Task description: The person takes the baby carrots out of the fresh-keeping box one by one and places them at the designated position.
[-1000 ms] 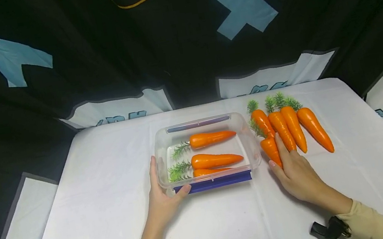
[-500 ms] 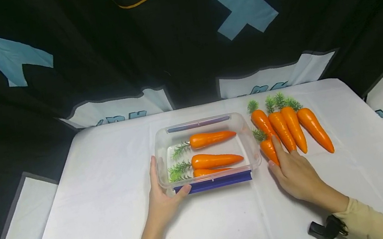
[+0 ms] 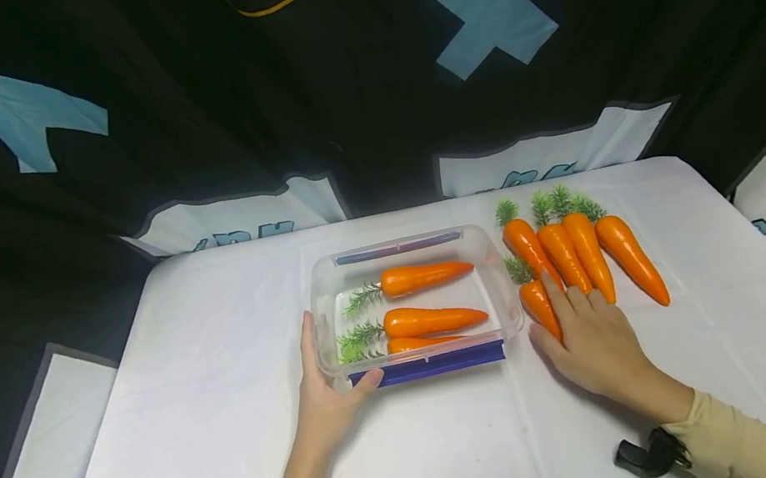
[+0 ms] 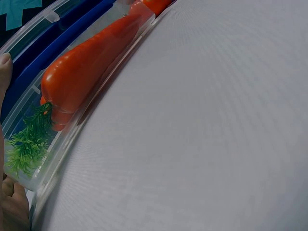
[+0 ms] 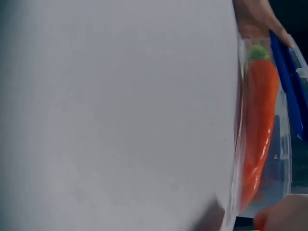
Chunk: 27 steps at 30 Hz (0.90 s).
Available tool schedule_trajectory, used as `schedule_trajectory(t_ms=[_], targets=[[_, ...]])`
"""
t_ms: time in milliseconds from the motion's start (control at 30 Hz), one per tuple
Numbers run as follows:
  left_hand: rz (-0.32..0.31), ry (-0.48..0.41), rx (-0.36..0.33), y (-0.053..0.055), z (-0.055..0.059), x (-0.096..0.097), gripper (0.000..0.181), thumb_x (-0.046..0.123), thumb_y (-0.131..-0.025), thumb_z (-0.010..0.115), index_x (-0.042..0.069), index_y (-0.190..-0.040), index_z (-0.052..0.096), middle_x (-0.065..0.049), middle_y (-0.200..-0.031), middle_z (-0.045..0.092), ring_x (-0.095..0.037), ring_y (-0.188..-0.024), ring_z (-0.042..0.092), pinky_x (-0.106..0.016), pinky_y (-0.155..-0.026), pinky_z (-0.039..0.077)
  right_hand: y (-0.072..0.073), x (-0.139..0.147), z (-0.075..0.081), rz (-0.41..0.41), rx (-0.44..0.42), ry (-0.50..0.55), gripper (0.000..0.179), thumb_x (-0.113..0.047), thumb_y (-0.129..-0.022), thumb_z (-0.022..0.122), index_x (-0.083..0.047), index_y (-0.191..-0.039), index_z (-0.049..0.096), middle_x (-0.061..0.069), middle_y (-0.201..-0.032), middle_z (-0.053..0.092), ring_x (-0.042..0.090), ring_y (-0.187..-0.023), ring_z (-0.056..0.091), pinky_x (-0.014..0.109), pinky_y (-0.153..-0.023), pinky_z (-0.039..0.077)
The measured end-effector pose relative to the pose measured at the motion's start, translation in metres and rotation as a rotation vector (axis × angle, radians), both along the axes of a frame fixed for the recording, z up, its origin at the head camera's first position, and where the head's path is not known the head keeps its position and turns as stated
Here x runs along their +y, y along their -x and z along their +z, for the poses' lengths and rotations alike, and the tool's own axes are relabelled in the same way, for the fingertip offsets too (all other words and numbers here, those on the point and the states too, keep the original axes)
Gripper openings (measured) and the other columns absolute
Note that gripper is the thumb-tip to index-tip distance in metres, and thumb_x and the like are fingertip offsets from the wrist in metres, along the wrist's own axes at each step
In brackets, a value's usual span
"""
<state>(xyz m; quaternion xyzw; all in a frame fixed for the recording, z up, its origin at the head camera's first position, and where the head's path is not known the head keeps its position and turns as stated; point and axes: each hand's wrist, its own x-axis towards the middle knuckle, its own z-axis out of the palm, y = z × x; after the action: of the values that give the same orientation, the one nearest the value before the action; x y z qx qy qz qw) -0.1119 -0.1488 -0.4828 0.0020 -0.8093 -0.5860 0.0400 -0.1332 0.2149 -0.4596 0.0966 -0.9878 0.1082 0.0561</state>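
My left hand (image 3: pixel 326 401) grips the near left corner of a clear plastic food container (image 3: pixel 501 287), its thumb over the blue front clip (image 3: pixel 441 361). Inside lie an upper carrot (image 3: pixel 423 276), a middle carrot (image 3: pixel 434 318) and a front carrot (image 3: pixel 419 342), leafy tops to the left. To the right, my right hand (image 3: pixel 598 342) has thumb and index finger on either side of the nearest loose carrot (image 3: pixel 538 304), which lies on the table. The other fingers reach toward the neighbouring carrots, tips partly hidden. The left wrist view shows the front carrot (image 4: pixel 91 62) through the container wall.
Several more carrots lie side by side behind my right hand, including the rightmost carrot (image 3: pixel 632 261). A white cloth covers the table (image 3: pixel 450 456). Black curtain (image 3: pixel 343 93) with blue patches hangs behind the table's far edge.
The nearest loose carrot has shifted slightly, its leafy top moving toward me. My right hand has moved slightly left, and more of its fingers show. The left hand and container stay put.
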Motion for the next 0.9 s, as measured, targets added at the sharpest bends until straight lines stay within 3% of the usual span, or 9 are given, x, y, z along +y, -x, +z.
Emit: schedule_trajectory(t_ms=[133,233,433,567,767,900], targets=[[0.002,0.004,0.001,0.0,0.001,0.0,0.119,0.03,-0.078,0.085,0.04,-0.159,-0.002,0.003,-0.168,0.003,-0.03,-0.155,0.009,-0.066,-0.12,0.015,0.009,-0.002,0.015,0.03,0.114,0.036,0.069,-0.042,-0.098,0.053,-0.005,-0.153,0.036,0.016,-0.102,0.055,0.031,-0.088,0.044,0.037,-0.067,0.037],[0.002,0.001,0.001,0.0,0.001,0.0,0.119,0.03,-0.078,0.085,0.042,-0.158,-0.002,0.004,-0.168,0.002,-0.03,-0.155,0.008,-0.066,-0.12,0.014,0.018,-0.006,0.032,0.075,0.186,0.093,0.064,-0.038,-0.098,0.055,-0.006,-0.151,0.039,0.016,-0.104,0.056,0.032,-0.092,0.045,0.042,-0.073,0.039],[-0.002,-0.002,0.005,0.0,0.0,0.0,0.119,0.03,-0.078,0.085,0.048,-0.156,-0.002,0.004,-0.168,0.002,-0.029,-0.155,0.007,-0.066,-0.121,0.013,0.034,-0.023,0.064,0.192,0.206,0.113,0.065,-0.04,-0.097,0.058,-0.018,-0.154,0.036,0.012,-0.116,0.058,0.031,-0.102,0.046,0.047,-0.086,0.042],[0.003,0.007,0.005,0.0,0.0,0.0,0.119,0.031,-0.078,0.085,0.044,-0.157,-0.002,0.004,-0.168,0.002,-0.03,-0.155,0.008,-0.066,-0.12,0.013,0.046,-0.042,0.075,0.315,0.166,0.08,0.067,-0.045,-0.097,0.058,-0.026,-0.156,0.033,0.01,-0.13,0.059,0.032,-0.114,0.049,0.051,-0.096,0.044],[0.003,0.011,0.005,0.0,0.002,0.001,0.12,0.032,-0.077,0.085,0.037,-0.159,-0.001,0.004,-0.168,0.003,-0.029,-0.155,0.009,-0.065,-0.121,0.014,0.06,-0.072,0.074,0.462,0.023,0.061,0.068,-0.052,-0.097,0.055,-0.032,-0.156,0.029,0.004,-0.14,0.056,0.028,-0.121,0.048,0.05,-0.104,0.043],[0.002,0.005,0.007,-0.001,0.002,0.001,0.119,0.031,-0.077,0.085,0.043,-0.158,-0.002,0.004,-0.168,0.003,-0.029,-0.155,0.009,-0.065,-0.121,0.014,0.071,-0.088,0.071,0.543,-0.099,0.086,0.067,-0.049,-0.097,0.057,-0.036,-0.156,0.027,-0.002,-0.15,0.049,0.026,-0.129,0.048,0.051,-0.111,0.04]])
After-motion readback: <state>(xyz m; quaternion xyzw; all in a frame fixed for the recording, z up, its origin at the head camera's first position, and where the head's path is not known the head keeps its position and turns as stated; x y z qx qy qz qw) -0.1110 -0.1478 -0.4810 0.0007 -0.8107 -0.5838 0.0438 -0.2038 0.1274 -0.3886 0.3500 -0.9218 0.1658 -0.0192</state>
